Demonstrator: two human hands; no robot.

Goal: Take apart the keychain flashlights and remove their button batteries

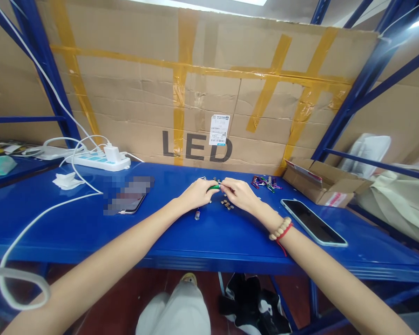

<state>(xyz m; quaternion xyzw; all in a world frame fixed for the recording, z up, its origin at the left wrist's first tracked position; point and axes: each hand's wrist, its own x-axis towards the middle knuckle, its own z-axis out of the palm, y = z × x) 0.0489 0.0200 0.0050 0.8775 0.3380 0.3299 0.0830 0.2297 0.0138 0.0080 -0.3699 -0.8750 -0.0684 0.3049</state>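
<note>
Blue metal shelf (209,242) serves as a workbench, backed by a flattened cardboard sheet (132,93) patched with yellow tape and printed "LED" in large black letters; a white shipping label (219,130) with a barcode sits above the letters, its small print too fine to read. At the middle of the shelf the left hand (195,193) and right hand (239,193) meet, fingertips of both closed on a green piece (214,187) held between them just above the surface. The work looks like fine joining or pulling apart at the fingertips, though which cannot be told. A thing this small would call for a steady pinch and little force. Small metal parts (226,204) lie just beneath the right hand, a small cylinder (197,215) near the left wrist, and a pile of coloured pieces (265,182) further right. A dark phone (312,221) lies beside the right forearm, which wears a bead bracelet (281,229).
</note>
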